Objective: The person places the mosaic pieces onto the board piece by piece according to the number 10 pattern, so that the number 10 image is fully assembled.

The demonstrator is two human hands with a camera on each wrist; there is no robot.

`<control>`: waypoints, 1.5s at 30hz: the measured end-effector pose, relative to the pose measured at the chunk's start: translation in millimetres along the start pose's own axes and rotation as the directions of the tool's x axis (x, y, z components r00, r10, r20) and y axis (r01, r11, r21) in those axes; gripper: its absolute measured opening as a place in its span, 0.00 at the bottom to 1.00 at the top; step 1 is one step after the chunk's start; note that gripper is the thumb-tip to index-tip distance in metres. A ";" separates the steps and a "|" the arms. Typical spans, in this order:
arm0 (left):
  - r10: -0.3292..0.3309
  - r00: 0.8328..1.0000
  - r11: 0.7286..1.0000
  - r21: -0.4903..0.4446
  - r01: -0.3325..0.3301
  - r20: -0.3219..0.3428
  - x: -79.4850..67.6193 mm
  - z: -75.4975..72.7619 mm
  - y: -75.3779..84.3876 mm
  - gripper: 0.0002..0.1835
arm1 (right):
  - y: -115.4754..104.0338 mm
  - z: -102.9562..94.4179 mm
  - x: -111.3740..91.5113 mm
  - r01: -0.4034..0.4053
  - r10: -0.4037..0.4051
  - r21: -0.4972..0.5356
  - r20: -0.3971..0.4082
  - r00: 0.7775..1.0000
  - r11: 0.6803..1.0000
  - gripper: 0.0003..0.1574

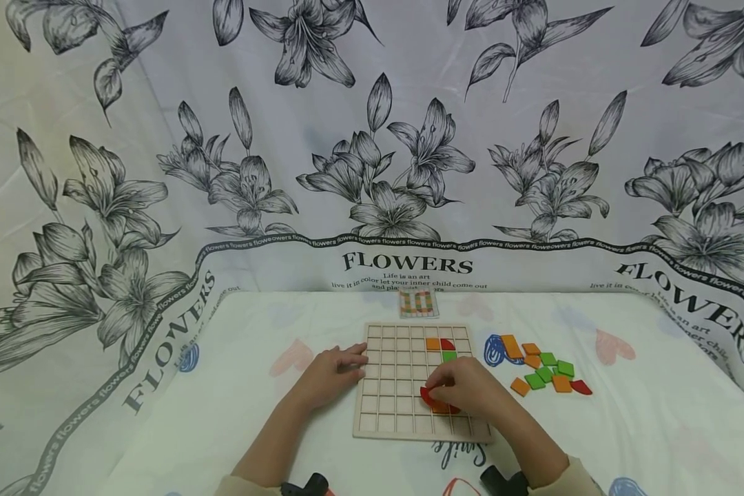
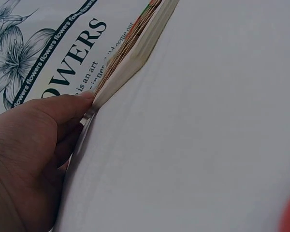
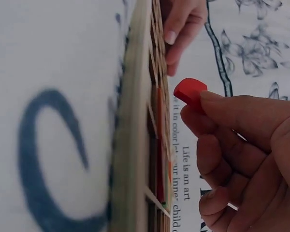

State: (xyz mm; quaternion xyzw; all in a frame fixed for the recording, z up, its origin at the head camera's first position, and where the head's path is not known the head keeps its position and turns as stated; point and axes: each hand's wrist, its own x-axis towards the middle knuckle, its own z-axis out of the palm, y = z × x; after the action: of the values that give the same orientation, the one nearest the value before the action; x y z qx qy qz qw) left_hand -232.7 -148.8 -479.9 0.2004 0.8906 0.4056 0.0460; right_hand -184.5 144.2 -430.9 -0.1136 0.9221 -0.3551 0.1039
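My right hand (image 1: 465,387) pinches a red tile with a curved edge (image 3: 189,93) between thumb and forefinger, over the lower right part of a wooden grid board (image 1: 384,427). On the board's upper right, an orange square (image 1: 432,344) lies beside a red curved tile (image 1: 447,344), with a green square (image 1: 449,356) below. Another orange tile (image 1: 440,408) and red tile (image 1: 455,410) sit under my right hand, partly hidden. My left hand (image 1: 330,374) rests against the board's left edge, its thumb (image 2: 70,106) touching the side in the left wrist view.
Several loose orange and green tiles (image 1: 545,374) and a red curved tile (image 1: 581,387) lie to the right of the board. A small card with a coloured grid pattern (image 1: 418,303) lies behind the board. A flower-printed cloth (image 1: 409,172) hangs at the back.
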 end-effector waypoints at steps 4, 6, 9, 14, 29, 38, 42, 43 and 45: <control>-0.002 1.000 1.000 -0.002 0.002 0.001 1.3 0.4 -0.8 0.14 | -1.6 4.3 0.3 0.021 -0.022 -0.025 -0.006 1.000 0.999 0.04; -0.003 1.000 1.000 -0.008 0.003 0.002 1.9 0.6 -1.2 0.14 | -2.2 5.0 -0.6 0.036 -0.037 -0.034 -0.009 0.999 0.999 0.03; -0.008 1.000 1.000 -0.008 0.008 0.004 2.6 0.7 -1.1 0.14 | -0.7 6.4 -0.5 0.045 -0.045 -0.036 -0.005 0.999 0.998 0.04; -0.001 1.000 1.000 0.005 0.001 0.002 4.4 1.2 -1.9 0.14 | 3.0 7.4 1.1 0.096 -0.095 -0.047 0.021 0.995 0.994 0.06; 0.002 1.000 1.000 -0.005 -0.002 0.004 3.5 1.2 -1.9 0.14 | 8.2 10.8 1.6 0.239 -0.231 -0.168 0.064 0.971 0.957 0.07; 0.013 1.000 1.000 -0.005 -0.013 0.006 2.8 0.5 -2.1 0.15 | 7.5 11.0 0.7 0.227 -0.220 -0.194 0.057 0.974 0.954 0.06; 0.020 1.000 1.000 -0.014 -0.020 0.008 1.7 -0.3 0.2 0.15 | 9.1 8.6 0.8 0.236 -0.229 -0.196 0.059 0.972 0.952 0.07; 0.021 1.000 1.000 -0.016 -0.020 0.008 1.5 -0.4 0.5 0.15 | 10.0 7.0 1.1 0.233 -0.226 -0.197 0.057 0.972 0.952 0.07; 0.019 1.000 1.000 -0.020 -0.019 0.006 1.1 -0.2 0.9 0.15 | 12.4 2.6 2.1 0.201 -0.196 -0.188 0.043 0.980 0.962 0.07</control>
State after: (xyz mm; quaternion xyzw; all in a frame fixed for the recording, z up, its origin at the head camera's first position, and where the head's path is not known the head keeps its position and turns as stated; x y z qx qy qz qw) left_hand -233.5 -148.0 -479.0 0.2096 0.8845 0.4141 0.0469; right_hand -187.4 150.9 -441.5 -0.2192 0.9345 -0.2721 0.0676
